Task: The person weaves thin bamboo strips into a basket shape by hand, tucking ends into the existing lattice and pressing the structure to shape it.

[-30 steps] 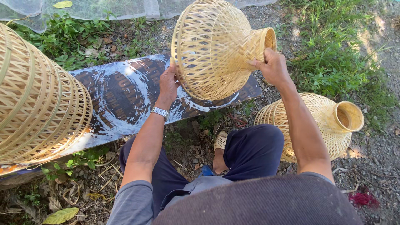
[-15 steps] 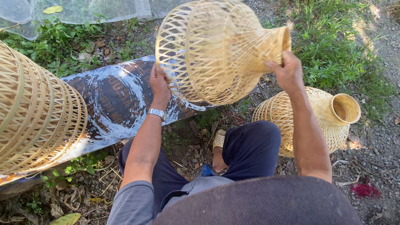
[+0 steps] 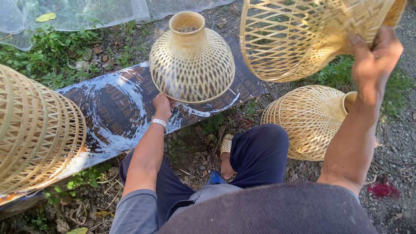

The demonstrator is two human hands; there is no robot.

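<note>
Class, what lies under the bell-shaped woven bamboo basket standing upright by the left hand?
The bell-shaped woven bamboo basket stands on a dark board streaked white; the board beneath it is covered.

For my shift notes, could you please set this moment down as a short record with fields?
Left hand: touches the lower rim of a woven bamboo shade standing neck-up on a dark board.
Right hand: raised, grip closed on a second woven shade held in the air.
Wrist: silver watch on the left arm.
Nearby: third shade lying on its side on the gravel; large woven basket at left.
Ground: grass, gravel, netting.
</note>
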